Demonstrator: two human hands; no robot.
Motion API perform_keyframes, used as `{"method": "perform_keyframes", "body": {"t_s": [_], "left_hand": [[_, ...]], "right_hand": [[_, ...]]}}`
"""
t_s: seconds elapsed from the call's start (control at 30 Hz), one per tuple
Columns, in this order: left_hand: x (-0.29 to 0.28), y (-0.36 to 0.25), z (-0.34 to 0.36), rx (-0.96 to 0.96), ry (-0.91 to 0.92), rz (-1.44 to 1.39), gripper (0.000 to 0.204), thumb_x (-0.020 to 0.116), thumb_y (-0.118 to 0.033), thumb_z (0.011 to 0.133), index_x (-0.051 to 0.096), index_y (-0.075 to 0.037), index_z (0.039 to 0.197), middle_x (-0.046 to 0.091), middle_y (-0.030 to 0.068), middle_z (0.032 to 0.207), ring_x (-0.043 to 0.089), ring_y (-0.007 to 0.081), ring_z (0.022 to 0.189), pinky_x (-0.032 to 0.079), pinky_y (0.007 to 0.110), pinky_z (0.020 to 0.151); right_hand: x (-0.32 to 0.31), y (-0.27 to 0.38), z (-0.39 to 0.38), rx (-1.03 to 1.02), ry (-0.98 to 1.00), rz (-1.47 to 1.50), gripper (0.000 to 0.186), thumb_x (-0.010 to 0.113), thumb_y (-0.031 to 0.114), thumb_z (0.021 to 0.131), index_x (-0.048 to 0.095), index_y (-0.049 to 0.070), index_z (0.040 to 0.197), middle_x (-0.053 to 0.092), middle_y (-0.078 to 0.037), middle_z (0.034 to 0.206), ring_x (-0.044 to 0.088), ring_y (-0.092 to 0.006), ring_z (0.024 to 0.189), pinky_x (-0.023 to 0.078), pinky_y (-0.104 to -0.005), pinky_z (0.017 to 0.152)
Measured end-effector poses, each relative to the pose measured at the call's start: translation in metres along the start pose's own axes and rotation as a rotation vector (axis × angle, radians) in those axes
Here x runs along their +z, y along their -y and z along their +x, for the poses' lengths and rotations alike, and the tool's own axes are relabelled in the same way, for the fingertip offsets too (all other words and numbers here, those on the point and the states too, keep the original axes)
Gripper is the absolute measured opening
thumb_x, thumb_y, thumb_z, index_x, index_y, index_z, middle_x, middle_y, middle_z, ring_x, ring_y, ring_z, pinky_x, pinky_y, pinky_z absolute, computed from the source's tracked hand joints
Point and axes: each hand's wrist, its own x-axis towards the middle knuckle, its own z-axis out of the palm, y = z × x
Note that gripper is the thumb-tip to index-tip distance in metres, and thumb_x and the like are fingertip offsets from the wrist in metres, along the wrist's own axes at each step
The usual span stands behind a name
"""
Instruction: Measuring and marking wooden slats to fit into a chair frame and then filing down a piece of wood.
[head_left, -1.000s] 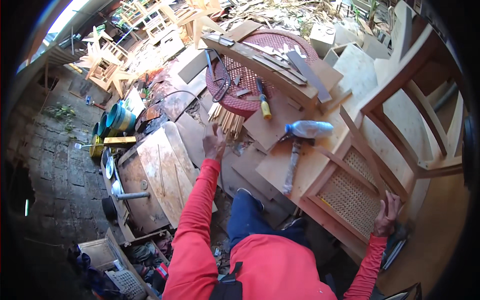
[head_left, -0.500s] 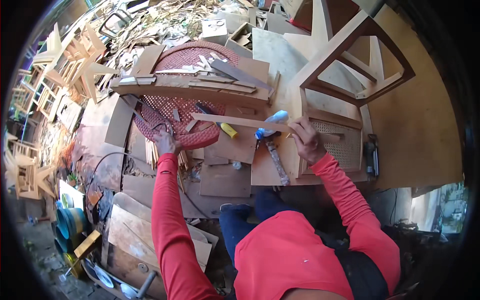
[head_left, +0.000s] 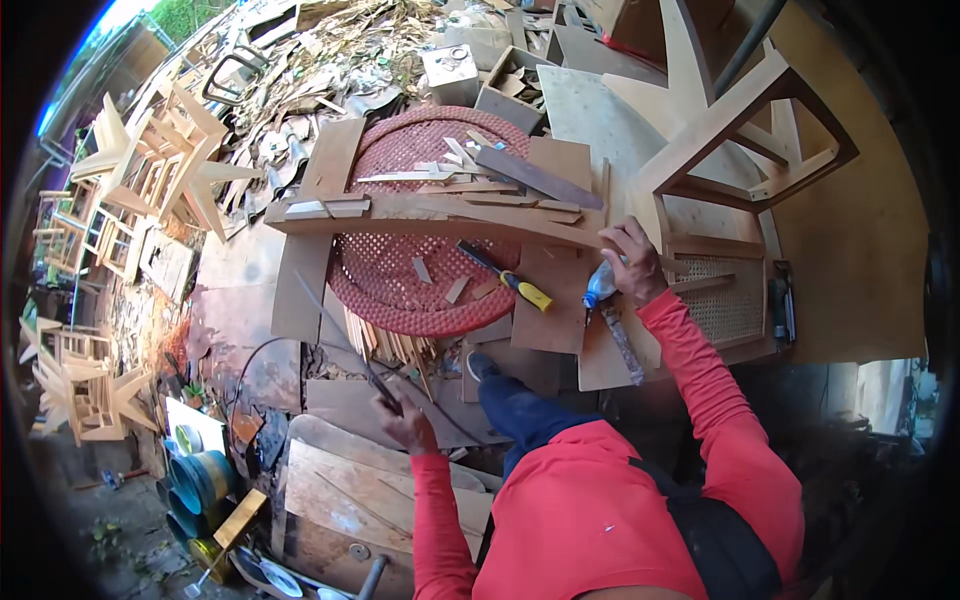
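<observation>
My right hand [head_left: 636,262] is closed around a thin wooden strip [head_left: 560,232], which runs left along a long thick board [head_left: 400,226]. My left hand [head_left: 408,428], low and left of the stool, is wrapped round the dark handle of a long thin tool [head_left: 338,328]. It looks like a handsaw seen edge-on, with its blade pointing up and away. The board lies across a round red woven seat [head_left: 430,318]. A chisel with a yellow handle [head_left: 530,292] rests on the weave. Close under my right hand is a plastic bottle with a blue cap [head_left: 598,285].
Wood offcuts [head_left: 520,172] lie on and behind the board. At right stand a chair frame [head_left: 740,140] and a cane panel [head_left: 715,310]. Light wooden chair frames [head_left: 160,170] are stacked far left, above buckets [head_left: 205,480]. Scrap wood covers the ground behind.
My left hand has drawn the tool off the woven seat, down and nearer to me. My right hand has brought the strip up against the board. My view has shifted left.
</observation>
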Motion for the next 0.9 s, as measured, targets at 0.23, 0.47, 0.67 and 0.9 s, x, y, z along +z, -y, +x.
{"method": "perform_keyframes", "body": {"t_s": [0.23, 0.47, 0.67, 0.9], "left_hand": [[-0.064, -0.135, 0.079, 0.398, -0.032, -0.023, 0.031, 0.059, -0.031, 0.119, 0.057, 0.000, 0.118, 0.046, -0.0008, 0.089, 0.044, 0.0108, 0.079, 0.038, 0.029, 0.069], [-0.039, -0.230, 0.137, 0.314, 0.217, -0.060, 0.063, 0.058, -0.040, 0.119, 0.046, 0.007, 0.159, 0.046, -0.0021, 0.084, 0.041, 0.0058, 0.070, 0.035, 0.024, 0.063], [0.005, -0.233, 0.165, 0.543, 0.446, -0.193, 0.054, 0.054, -0.036, 0.121, 0.042, -0.003, 0.161, 0.054, 0.0003, 0.085, 0.044, 0.0051, 0.069, 0.035, 0.022, 0.059], [0.025, -0.245, 0.211, 0.606, 0.704, -0.010, 0.058, 0.053, -0.042, 0.120, 0.049, -0.001, 0.160, 0.055, -0.0038, 0.085, 0.044, 0.0025, 0.067, 0.034, 0.022, 0.059]], "right_hand": [[0.057, -0.020, 0.051, 0.019, 0.036, -0.120, 0.031, 0.080, 0.000, 0.082, 0.072, 0.004, 0.111, 0.063, -0.012, 0.108, 0.061, -0.0371, 0.108, 0.053, -0.0480, 0.098], [0.081, -0.010, 0.062, 0.141, 0.002, -0.209, 0.036, 0.083, -0.003, 0.076, 0.069, 0.007, 0.109, 0.059, -0.012, 0.110, 0.060, -0.0383, 0.110, 0.051, -0.0500, 0.096], [0.081, 0.000, 0.060, 0.195, -0.005, -0.382, 0.031, 0.086, 0.003, 0.078, 0.071, 0.010, 0.105, 0.059, -0.007, 0.112, 0.059, -0.0331, 0.112, 0.049, -0.0487, 0.095], [0.116, 0.037, 0.066, 0.214, -0.116, -0.368, 0.027, 0.086, 0.006, 0.081, 0.071, 0.010, 0.103, 0.061, -0.007, 0.108, 0.062, -0.0323, 0.107, 0.054, -0.0465, 0.091]]}}
